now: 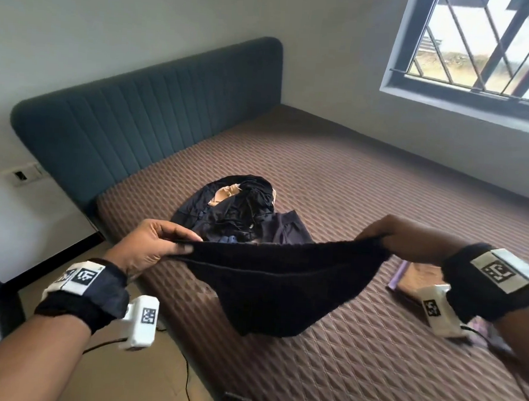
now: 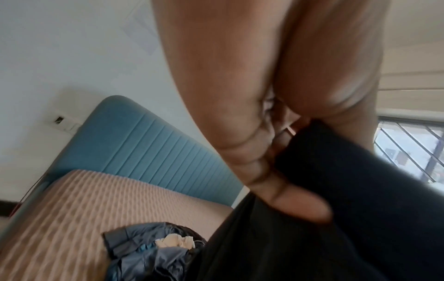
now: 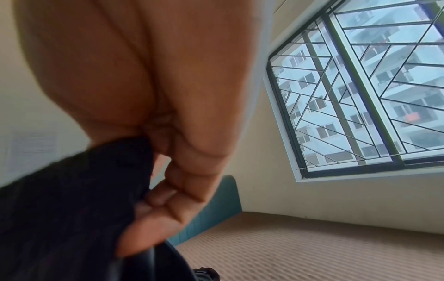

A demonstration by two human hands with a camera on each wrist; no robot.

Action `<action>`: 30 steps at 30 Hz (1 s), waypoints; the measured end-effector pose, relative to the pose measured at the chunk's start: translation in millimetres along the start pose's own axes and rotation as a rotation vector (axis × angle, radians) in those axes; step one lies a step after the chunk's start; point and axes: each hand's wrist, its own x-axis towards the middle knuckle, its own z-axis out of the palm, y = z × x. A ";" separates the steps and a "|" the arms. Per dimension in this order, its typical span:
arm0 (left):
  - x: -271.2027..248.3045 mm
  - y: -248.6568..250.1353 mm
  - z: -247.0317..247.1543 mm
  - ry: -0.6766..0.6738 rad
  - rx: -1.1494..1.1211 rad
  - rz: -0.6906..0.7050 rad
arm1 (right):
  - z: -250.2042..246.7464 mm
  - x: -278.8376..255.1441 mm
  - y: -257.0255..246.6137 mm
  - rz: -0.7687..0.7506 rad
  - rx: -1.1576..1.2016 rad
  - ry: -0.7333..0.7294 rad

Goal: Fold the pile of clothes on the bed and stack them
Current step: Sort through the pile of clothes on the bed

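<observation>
Black garment [image 1: 283,282]: held spread in the air above the near part of the bed [image 1: 370,377], its top edge stretched between both hands, its lower part hanging to a point; the left hand [image 1: 155,246] pinches one corner with thumb over curled fingers; the right hand [image 1: 388,235] grips the opposite corner, fingers curled round the cloth. Step in hand, as judged: opening out one item before folding. The next move probably calls for lowering it flat onto the bed, then folding it; a slack edge may crease. The unfolded pile [image 1: 234,211] lies mid-bed; a folded stack [image 1: 413,277] sits near the right wrist. Surface: brown quilted mattress; teal padded headboard [image 1: 144,118]; barred window [image 1: 489,49]; pale walls; wall socket [image 1: 21,174].
</observation>
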 end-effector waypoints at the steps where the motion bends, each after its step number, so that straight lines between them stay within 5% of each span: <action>1: -0.7 2.6 -6.6 -0.046 0.014 -0.007 | -2.0 -3.5 2.3 -0.028 0.074 -0.011; 5: 7.1 22.0 -15.8 -0.189 0.202 -0.014 | -15.8 -21.3 -6.2 -0.145 0.331 -0.093; 8: 24.5 27.1 -10.9 -0.215 0.497 -0.002 | -19.3 -28.1 -21.3 -0.174 0.083 -0.237; 10: 31.8 33.1 2.1 -0.211 0.733 -0.031 | -17.8 -26.4 -33.7 -0.265 -0.233 -0.104; 13: 33.7 43.4 40.9 -0.234 1.130 -0.055 | -22.9 -28.7 -58.7 -0.359 -0.362 0.105; 17: 16.1 50.9 114.3 -0.320 0.652 0.160 | -22.4 -27.1 -84.2 -0.310 -0.442 0.180; 22: 3.6 48.3 192.1 -0.261 0.091 -0.083 | -12.0 -29.3 -111.2 -0.304 -0.465 0.246; 30: 3.7 35.7 175.1 -0.098 -0.202 -0.225 | -13.2 -35.8 -125.4 -0.319 -0.298 0.292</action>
